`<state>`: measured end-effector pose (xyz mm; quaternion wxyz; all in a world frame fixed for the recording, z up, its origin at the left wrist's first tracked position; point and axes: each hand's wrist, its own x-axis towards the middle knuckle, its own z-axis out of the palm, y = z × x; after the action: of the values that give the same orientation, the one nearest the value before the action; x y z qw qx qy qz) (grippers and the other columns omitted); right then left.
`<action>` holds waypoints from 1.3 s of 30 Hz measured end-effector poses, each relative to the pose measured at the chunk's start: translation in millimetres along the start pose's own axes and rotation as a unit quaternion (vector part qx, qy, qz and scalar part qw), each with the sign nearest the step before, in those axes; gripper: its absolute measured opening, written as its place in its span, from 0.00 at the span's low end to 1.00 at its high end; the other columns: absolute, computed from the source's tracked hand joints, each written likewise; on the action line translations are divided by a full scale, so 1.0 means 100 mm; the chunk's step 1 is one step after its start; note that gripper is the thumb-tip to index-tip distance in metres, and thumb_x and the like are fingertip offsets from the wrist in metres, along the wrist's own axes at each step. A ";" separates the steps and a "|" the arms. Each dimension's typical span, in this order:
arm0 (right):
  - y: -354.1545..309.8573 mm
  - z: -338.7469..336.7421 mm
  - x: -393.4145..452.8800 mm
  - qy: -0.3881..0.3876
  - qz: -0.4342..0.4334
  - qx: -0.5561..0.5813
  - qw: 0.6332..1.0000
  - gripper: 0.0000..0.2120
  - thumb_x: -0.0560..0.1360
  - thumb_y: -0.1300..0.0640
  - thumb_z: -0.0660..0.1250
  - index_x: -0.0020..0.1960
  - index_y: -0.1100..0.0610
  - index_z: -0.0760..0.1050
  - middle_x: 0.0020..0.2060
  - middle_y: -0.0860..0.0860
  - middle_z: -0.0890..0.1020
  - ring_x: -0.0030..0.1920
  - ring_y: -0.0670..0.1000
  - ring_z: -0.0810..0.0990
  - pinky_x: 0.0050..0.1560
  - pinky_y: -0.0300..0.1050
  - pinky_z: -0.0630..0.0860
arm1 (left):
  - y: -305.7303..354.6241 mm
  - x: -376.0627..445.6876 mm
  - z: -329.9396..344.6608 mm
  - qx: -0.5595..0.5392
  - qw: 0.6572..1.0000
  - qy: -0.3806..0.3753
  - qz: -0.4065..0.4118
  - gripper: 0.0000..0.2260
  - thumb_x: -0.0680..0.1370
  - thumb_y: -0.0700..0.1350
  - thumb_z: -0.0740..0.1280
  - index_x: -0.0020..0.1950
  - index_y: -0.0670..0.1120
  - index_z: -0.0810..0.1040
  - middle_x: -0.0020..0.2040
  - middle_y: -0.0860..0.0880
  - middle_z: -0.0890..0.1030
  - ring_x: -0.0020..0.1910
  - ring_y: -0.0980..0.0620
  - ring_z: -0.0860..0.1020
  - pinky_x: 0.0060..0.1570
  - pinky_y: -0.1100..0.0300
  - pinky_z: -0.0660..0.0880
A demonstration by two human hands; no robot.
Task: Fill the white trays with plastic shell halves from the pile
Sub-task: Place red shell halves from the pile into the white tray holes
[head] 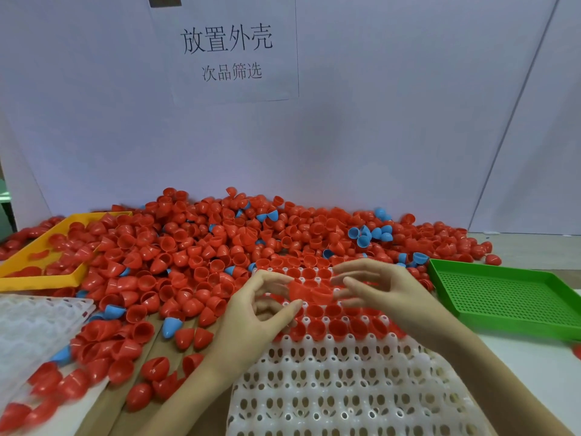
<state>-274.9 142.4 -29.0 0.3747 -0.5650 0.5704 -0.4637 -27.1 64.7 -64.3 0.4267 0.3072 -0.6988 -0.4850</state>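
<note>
Over the white tray [345, 388], both hands' grips [314, 287] pinch red shells [309, 292].

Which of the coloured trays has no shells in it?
The green tray, on the right beside the right hand. Its perforated floor is bare, while the yellow tray at the left holds red shells.

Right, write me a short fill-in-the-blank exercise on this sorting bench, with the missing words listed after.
1. Most shell halves in the pile are ____ in colour.
2. The perforated tray at the right is ____.
3. The tray at the left, partly covered by shells, is ____.
4. The filled sockets of the white tray lie at its ____ end from the person.

Missing words: red; green; yellow; far
</note>
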 end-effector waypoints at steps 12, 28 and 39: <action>-0.02 0.19 -0.26 -0.039 -0.034 -0.017 0.999 0.16 0.76 0.56 0.77 0.63 0.52 0.82 0.53 0.51 0.88 0.51 0.53 0.89 0.54 0.44 0.83 | -0.01 -0.11 0.12 0.137 0.984 -0.002 0.117 0.18 0.77 0.47 0.78 0.58 0.62 0.74 0.52 0.56 0.83 0.45 0.52 0.85 0.43 0.66 0.79; 0.04 0.28 -0.35 -0.036 -0.097 0.003 0.995 0.16 0.77 0.58 0.77 0.63 0.47 0.82 0.54 0.50 0.87 0.53 0.53 0.87 0.51 0.42 0.83 | 0.00 -0.15 0.12 0.128 0.979 -0.026 0.158 0.14 0.79 0.46 0.76 0.62 0.56 0.77 0.56 0.56 0.83 0.58 0.51 0.83 0.56 0.59 0.80; 0.00 0.42 -0.36 0.000 -0.159 -0.010 0.987 0.31 0.79 0.57 0.74 0.77 0.38 0.69 0.65 0.46 0.79 0.55 0.56 0.85 0.48 0.50 0.85 | 0.01 -0.07 0.05 -0.224 0.943 -0.225 -0.099 0.18 0.87 0.52 0.57 0.70 0.45 0.78 0.42 0.46 0.74 0.33 0.52 0.70 0.37 0.61 0.71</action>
<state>-232.3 174.1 -44.8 0.2905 -0.6521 0.4779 -0.5119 -28.4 73.1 -65.9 0.2662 0.1537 -0.6159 -0.7254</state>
